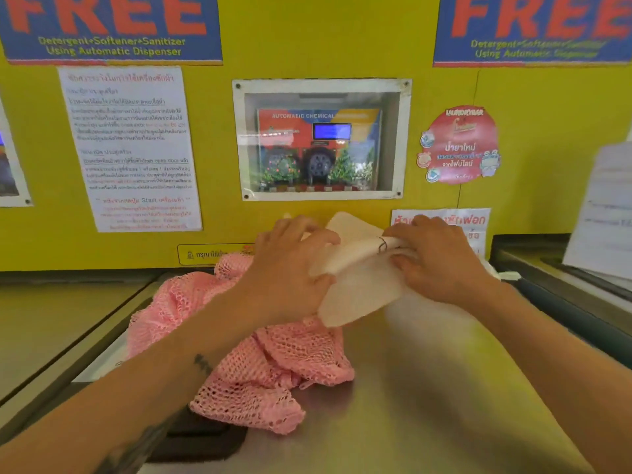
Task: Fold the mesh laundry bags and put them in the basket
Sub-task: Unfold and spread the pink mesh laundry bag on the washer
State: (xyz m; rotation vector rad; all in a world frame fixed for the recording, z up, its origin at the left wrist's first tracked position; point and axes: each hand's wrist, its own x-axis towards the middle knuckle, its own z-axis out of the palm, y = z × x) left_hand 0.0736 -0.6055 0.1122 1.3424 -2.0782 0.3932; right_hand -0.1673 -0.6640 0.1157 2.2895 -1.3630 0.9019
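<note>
In the head view, both hands work a white mesh bag (359, 285) at centre frame, above the steel surface (427, 388); the left hand (290, 268) has its fingers closed on the bag's left edge; the right hand (441, 258) pinches the folded upper edge; a crumpled pink mesh bag (260, 364) lies lower left of centre, touching the white one; no basket is visible; to fold well, I judge the edges should be aligned, the layers kept taut, and the crease pressed flat on the surface
</note>
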